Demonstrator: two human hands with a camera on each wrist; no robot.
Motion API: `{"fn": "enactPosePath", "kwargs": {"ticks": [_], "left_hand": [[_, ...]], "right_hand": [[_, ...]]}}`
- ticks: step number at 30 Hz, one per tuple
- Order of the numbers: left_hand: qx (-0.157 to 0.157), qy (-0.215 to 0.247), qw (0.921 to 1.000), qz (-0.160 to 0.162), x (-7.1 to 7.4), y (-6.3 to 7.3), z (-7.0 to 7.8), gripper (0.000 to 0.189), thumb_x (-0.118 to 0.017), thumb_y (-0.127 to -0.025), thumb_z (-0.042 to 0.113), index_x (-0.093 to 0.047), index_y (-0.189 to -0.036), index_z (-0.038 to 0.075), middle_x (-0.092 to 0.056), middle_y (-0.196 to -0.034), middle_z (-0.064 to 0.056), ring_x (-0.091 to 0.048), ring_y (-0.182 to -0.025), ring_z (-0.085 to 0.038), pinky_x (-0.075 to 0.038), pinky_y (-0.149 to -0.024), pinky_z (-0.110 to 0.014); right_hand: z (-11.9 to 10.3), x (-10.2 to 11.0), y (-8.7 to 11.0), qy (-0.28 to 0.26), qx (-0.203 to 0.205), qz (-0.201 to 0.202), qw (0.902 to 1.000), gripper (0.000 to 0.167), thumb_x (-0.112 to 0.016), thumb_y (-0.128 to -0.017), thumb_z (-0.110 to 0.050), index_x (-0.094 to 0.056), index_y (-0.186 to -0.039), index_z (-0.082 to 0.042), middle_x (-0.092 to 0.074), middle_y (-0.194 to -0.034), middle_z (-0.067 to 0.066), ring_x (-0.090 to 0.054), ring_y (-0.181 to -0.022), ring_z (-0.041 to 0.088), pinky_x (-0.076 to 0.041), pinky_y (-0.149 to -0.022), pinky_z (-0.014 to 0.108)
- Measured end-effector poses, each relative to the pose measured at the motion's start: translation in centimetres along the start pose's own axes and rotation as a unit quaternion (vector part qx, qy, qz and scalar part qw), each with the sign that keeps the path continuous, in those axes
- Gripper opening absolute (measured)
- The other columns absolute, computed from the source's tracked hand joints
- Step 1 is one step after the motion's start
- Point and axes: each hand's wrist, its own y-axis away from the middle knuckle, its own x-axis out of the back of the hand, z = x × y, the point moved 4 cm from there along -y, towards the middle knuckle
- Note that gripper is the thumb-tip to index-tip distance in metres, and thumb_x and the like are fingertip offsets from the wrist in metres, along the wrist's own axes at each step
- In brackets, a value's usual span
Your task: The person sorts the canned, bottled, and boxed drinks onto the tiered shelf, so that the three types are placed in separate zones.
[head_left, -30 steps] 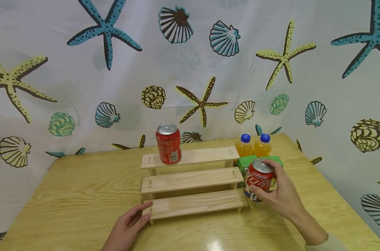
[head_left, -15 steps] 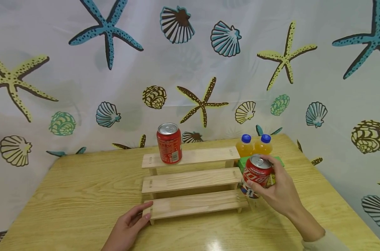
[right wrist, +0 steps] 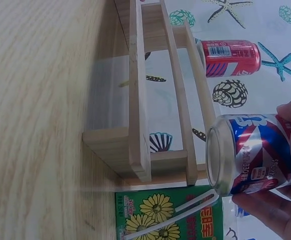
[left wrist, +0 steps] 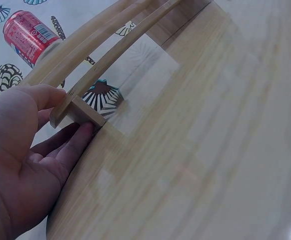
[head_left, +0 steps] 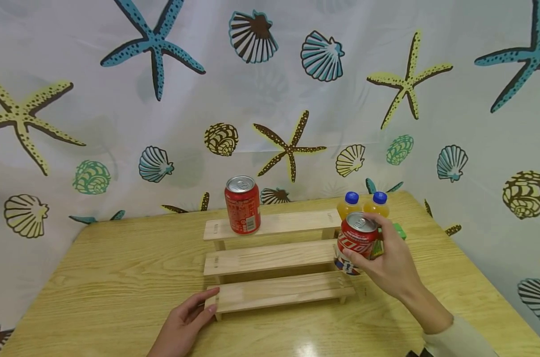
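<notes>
The right hand [head_left: 390, 263] grips a red, white and blue cylindrical metal can [head_left: 353, 243], fingers and thumb curled round its smooth, glossy wall. The can is upright and raised over the right end of a pale, unpainted three-tier wooden stand [head_left: 281, 291]; its rounded silver base rim shows in the right wrist view. The left hand [head_left: 183, 322] pinches the left end of the stand's lowest tier, fingers and thumb about the board and its leg. The stand consists of flat, straight-edged boards with visible grain, stepped upward toward the rear. A second red cylindrical metal can [head_left: 243, 212], with barcode and silver lid, stands upright on the top tier, left of centre. Beyond the stand's right end are two orange-filled bottles [head_left: 376, 208] with blue ridged caps, and a green flower-printed carton [right wrist: 158, 212]. All rest on a glossy, yellowish wood-grain counter [head_left: 132, 277].
</notes>
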Motion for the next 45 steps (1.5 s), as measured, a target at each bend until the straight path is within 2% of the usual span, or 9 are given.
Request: {"fn": "enactPosePath", "kwargs": {"ticks": [10, 18, 27, 33, 45], "left_hand": [[0.005, -0.005, 1.0, 0.001, -0.1, -0.2, -0.1, 0.044, -0.067, -0.097, 0.029, -0.059, -0.139, 0.017, -0.053, -0.149, -0.01, -0.051, -0.136, -0.029, -0.055, -0.097, -0.028], [0.007, -0.01, 0.9999, 0.007, -0.1, 0.0, -0.1, 0.045, -0.067, -0.097, 0.031, -0.06, -0.139, 0.018, -0.053, -0.148, -0.009, -0.05, -0.138, -0.028, -0.054, -0.1, -0.029], [0.01, -0.014, 0.9998, 0.006, 0.0, -0.1, -0.1, 0.045, -0.066, -0.097, 0.032, -0.059, -0.139, 0.018, -0.053, -0.148, -0.009, -0.051, -0.137, -0.028, -0.054, -0.099, -0.03], [0.013, -0.016, 0.9998, 0.005, 0.0, 0.0, -0.1, 0.044, -0.066, -0.097, 0.031, -0.059, -0.139, 0.018, -0.053, -0.148, -0.009, -0.052, -0.136, -0.028, -0.055, -0.098, -0.03], [0.009, -0.009, 0.9999, 0.002, 0.1, 0.1, 0.0, 0.043, -0.066, -0.097, 0.03, -0.06, -0.139, 0.02, -0.05, -0.15, -0.011, -0.053, -0.135, -0.028, -0.055, -0.099, -0.03]], "right_hand": [[-0.9, -0.7, -1.1, -0.028, 0.011, -0.015, 0.9994, 0.077, -0.086, -0.08, -0.02, -0.042, -0.142, -0.012, -0.059, -0.126, 0.014, -0.063, -0.109, 0.028, -0.061, -0.078, 0.044], [-1.6, -1.3, -2.1, -0.023, 0.022, -0.021, 0.9993, 0.076, -0.086, -0.08, -0.024, -0.043, -0.142, -0.012, -0.059, -0.127, 0.011, -0.061, -0.11, 0.025, -0.061, -0.074, 0.036], [-2.4, -1.7, -3.2, -0.021, 0.019, -0.024, 0.9993, 0.076, -0.085, -0.081, -0.029, -0.043, -0.142, -0.013, -0.058, -0.128, 0.011, -0.061, -0.11, 0.024, -0.061, -0.077, 0.037], [-3.0, -2.2, -4.0, -0.024, 0.024, -0.023, 0.9991, 0.076, -0.085, -0.082, -0.027, -0.043, -0.143, -0.012, -0.057, -0.129, 0.012, -0.06, -0.111, 0.025, -0.06, -0.08, 0.043], [-3.8, -2.8, -5.7, -0.023, 0.033, -0.027, 0.9988, 0.073, -0.083, -0.084, -0.027, -0.042, -0.142, -0.011, -0.056, -0.13, 0.014, -0.059, -0.112, 0.027, -0.06, -0.086, 0.043]]}}
